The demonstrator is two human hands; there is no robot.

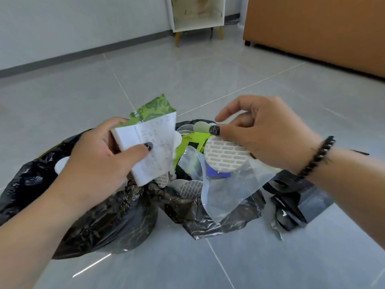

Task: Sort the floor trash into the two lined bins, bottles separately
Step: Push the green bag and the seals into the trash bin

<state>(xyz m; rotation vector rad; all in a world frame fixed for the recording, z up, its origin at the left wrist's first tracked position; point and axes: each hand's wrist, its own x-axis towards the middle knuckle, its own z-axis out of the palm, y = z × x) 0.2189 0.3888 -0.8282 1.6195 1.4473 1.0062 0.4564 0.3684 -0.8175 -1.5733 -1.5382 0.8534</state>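
Observation:
Two bins lined with black bags stand on the floor: a left bin (87, 217) and a right bin (210, 215). My left hand (98, 163) grips a flattened green-and-white carton (154, 147) above the gap between them. My right hand (264, 132) pinches round white seal discs (224, 154) together with a clear plastic bag (225, 195) that hangs down over the right bin. The right bin holds more seal discs, a lime-green wrapper (192, 140) and clear plastic. No bottle shows.
A crumpled grey-and-black mailer bag (295, 207) lies on the tiled floor right of the bins. A white cabinet on yellow legs (198, 15) stands at the back wall. A tan sofa (320, 32) fills the far right.

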